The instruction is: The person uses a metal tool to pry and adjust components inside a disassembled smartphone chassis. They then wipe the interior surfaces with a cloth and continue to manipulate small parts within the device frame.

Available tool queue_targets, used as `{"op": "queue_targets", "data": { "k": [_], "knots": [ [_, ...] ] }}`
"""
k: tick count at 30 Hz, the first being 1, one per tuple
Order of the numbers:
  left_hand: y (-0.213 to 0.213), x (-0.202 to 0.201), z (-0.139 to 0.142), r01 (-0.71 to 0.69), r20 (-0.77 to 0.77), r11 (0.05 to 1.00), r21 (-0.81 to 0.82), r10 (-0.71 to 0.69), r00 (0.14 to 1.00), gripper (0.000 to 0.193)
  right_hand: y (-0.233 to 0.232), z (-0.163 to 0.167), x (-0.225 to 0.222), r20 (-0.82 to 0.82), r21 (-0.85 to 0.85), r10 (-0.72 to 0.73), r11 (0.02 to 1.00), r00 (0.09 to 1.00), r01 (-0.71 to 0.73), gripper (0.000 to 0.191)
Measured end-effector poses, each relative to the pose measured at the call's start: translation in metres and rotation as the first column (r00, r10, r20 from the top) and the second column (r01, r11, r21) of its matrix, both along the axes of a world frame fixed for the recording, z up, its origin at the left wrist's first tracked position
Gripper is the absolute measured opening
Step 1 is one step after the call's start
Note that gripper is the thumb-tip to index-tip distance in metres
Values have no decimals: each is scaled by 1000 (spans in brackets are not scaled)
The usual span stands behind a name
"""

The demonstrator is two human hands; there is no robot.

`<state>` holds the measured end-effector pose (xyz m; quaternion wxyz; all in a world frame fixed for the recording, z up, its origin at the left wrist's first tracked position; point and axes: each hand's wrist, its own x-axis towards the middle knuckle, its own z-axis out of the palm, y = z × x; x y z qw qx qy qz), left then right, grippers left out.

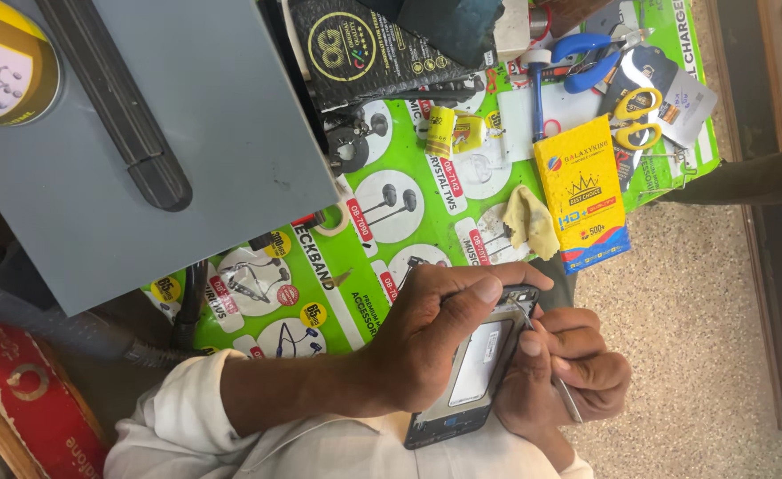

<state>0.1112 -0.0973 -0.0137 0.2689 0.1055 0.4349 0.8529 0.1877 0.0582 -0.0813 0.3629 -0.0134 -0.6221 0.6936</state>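
Head view, read left to right. A red box (pixel 27 399) lay at the lower left edge, beneath a grey flat device (pixel 142 151) with a black bar along its top, which covered the left part of the bench (pixel 355 257); the bench was spread with a green printed sheet showing earphones. The white sleeve (pixel 196 417) of the left arm led to the left hand (pixel 426 341), whose fingers (pixel 462 297) were closed around the upper edge of an opened phone (pixel 475 368), thumb pressed on its face. The phone sat in front of the person's body, just past the bench edge, gripped between both hands. The right hand (pixel 568 372) supported the phone from the other side, its fingers closed on a thin metal tool (pixel 555 377) whose tip met the phone's upper corner. Farther up the bench lay a small yellow bottle (pixel 441 131), a crumpled yellow cloth (pixel 530 222), a yellow box (pixel 583 195), blue-handled pliers (pixel 590 58) and yellow-handled scissors (pixel 636 115). Speckled floor (pixel 692 310) filled the right.
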Motion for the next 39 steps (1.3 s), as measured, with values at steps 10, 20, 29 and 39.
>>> {"op": "queue_targets", "data": {
  "k": [10,20,29,39],
  "knots": [
    [1,1,-4,12,83,998,64,-17,996,52,-2,1,-4,-43,8,-17,1000,999,17,33],
    [1,1,-4,-14,-28,999,-46,13,1000,47,0,0,1,-18,12,-2,1000,1000,2,34],
    [2,1,-2,8,27,999,-51,-7,1000,44,3,3,2,20,-30,12,999,1000,-11,34],
    [3,0,1,-39,-50,992,-119,33,998,40,5,1,2,-1,-113,38,993,999,-37,30]
  ]
}}
